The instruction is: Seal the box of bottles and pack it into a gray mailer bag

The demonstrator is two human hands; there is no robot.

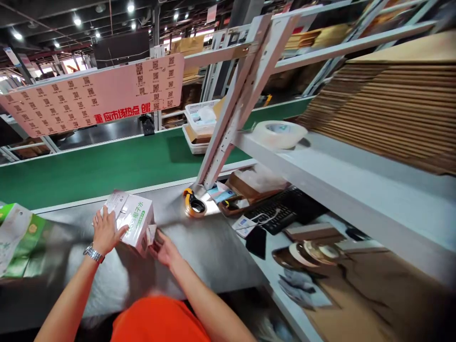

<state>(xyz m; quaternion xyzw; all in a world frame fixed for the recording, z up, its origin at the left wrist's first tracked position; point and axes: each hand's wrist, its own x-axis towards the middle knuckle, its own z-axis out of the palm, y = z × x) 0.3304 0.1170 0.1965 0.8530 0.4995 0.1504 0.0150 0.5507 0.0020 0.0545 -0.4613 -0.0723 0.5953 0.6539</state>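
A small white carton (134, 214) with green Chinese print sits on the metal worktop, directly in front of me. My left hand (106, 232), wearing a metal watch, lies on its left side with the fingers spread and the thumb out across the carton. At the carton's right end, my right hand (164, 249) is closed with its fingertips at a small pale piece (151, 233). Whether that is a flap or a loose paper, I cannot tell. A tape dispenser (194, 205) with an orange handle rests on the worktop beyond my right hand.
A green-and-white carton (22, 242) stands at the left. Behind the worktop (199, 247) runs a green conveyor belt (78, 166) carrying white baskets (199, 124). A slanted post (237, 102) and shelf (342, 164) with a tape roll (280, 134) and stacked cardboard (388, 104) border the right.
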